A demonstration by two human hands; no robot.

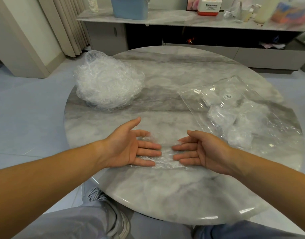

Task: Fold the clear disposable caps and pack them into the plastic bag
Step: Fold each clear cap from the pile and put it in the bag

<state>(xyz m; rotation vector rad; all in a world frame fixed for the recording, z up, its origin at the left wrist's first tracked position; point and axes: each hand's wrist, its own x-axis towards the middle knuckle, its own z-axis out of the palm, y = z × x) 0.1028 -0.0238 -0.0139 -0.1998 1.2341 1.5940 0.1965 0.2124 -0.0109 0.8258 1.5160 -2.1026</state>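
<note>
Lying palm-up at lower centre of the head view, the left hand (131, 149) and right hand (198, 150) are spread, straight fingers under a clear cap (165, 152) on the marble table (165, 195). Heaped caps (107, 83) sit upper left; the plastic bag (234, 107) lies right.

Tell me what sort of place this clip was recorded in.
Probably a home living room rather than a workshop. There is a round marble-look coffee table, a long low cabinet along the wall cluttered with household items such as a blue plastic bin, and pleated curtains at the back left.
</note>
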